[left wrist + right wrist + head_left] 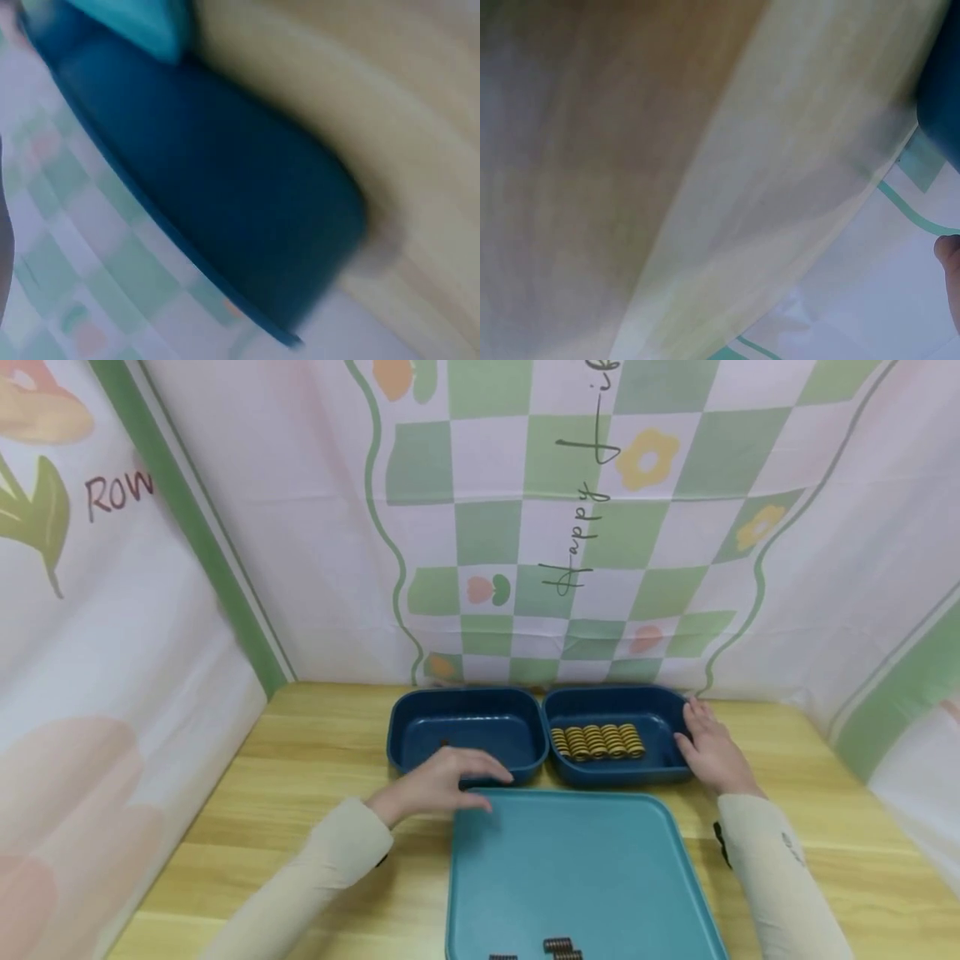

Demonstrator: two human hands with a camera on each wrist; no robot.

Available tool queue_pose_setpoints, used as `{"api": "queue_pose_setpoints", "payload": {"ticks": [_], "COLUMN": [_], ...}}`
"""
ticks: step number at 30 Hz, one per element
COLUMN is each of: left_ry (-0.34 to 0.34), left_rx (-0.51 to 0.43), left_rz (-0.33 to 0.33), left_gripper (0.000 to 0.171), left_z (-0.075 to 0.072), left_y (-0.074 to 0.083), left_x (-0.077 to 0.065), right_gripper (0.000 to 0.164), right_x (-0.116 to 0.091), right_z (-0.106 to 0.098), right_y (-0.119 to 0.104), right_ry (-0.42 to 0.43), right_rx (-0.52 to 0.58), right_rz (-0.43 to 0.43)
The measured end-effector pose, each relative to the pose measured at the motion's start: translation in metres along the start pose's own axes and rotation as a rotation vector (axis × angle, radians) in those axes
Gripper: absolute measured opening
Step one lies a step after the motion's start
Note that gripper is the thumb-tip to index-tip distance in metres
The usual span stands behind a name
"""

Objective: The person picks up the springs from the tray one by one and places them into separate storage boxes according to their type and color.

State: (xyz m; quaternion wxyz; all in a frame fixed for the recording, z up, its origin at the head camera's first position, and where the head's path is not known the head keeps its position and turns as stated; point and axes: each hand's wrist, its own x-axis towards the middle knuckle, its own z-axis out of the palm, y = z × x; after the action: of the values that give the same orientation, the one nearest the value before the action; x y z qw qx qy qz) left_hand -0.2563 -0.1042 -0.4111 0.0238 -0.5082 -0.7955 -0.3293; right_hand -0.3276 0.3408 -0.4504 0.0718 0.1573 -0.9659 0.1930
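Observation:
My left hand [448,782] hovers over the front rim of the left dark blue bin [487,731] and the back left corner of the teal tray [570,860]. Its thumb and fingers are parted, with nothing between them. A small dark bit [445,743] shows inside that bin, just behind the hand. My right hand [716,747] rests with fairly straight fingers on the right end of the right dark blue bin [663,752]. In that bin, several yellow-and-dark striped, ridged rolls [596,742] stand in a row toward the left.
Several dark brown ridged pieces [558,946] lie near the tray's front, cut off by the frame edge. Both bins stand side by side at the back of the wooden table [315,752], against a patterned cloth [487,535]. Cloth also hangs at both sides.

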Motion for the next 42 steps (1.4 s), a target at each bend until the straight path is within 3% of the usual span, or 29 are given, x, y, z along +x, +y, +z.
{"api": "queue_pose_setpoints", "payload": {"ticks": [4,9,13,17,20,25,34,42], "left_ry": [-0.185,-0.425,-0.519,-0.551,-0.570,-0.600,-0.568,-0.573], "left_rx": [-0.054,-0.162,-0.291,-0.313,-0.252,-0.172,-0.066,-0.044], "left_rz": [0.116,0.179,0.227,0.286,0.308,0.284,0.264,0.248], "left_gripper": [0.040,0.037,0.033,0.028,0.023,0.021,0.018,0.017], "left_z": [0.021,0.049,0.063,0.068,0.067,0.067,0.071,0.075], "left_y": [0.026,0.051,0.062,0.068,0.071,0.073,0.071,0.073], "left_x": [-0.006,-0.014,-0.018,-0.022,-0.026,-0.032,-0.038,-0.036], "right_gripper": [0.059,0.058,0.057,0.057,0.057,0.057,0.057,0.057], "right_x": [0.001,0.002,0.001,0.001,0.001,0.002,0.002,0.001], "right_z": [0.000,-0.001,0.000,0.001,0.002,0.001,0.002,0.001], "right_y": [-0.002,-0.003,-0.001,0.000,0.001,0.001,0.004,0.001], "right_ry": [-0.011,0.004,0.015,0.008,0.004,0.014,0.017,0.013], "right_rx": [-0.003,-0.001,-0.001,-0.009,-0.013,-0.019,-0.032,-0.026], "right_rz": [0.007,0.000,-0.012,-0.007,-0.002,-0.003,-0.007,0.001]}}
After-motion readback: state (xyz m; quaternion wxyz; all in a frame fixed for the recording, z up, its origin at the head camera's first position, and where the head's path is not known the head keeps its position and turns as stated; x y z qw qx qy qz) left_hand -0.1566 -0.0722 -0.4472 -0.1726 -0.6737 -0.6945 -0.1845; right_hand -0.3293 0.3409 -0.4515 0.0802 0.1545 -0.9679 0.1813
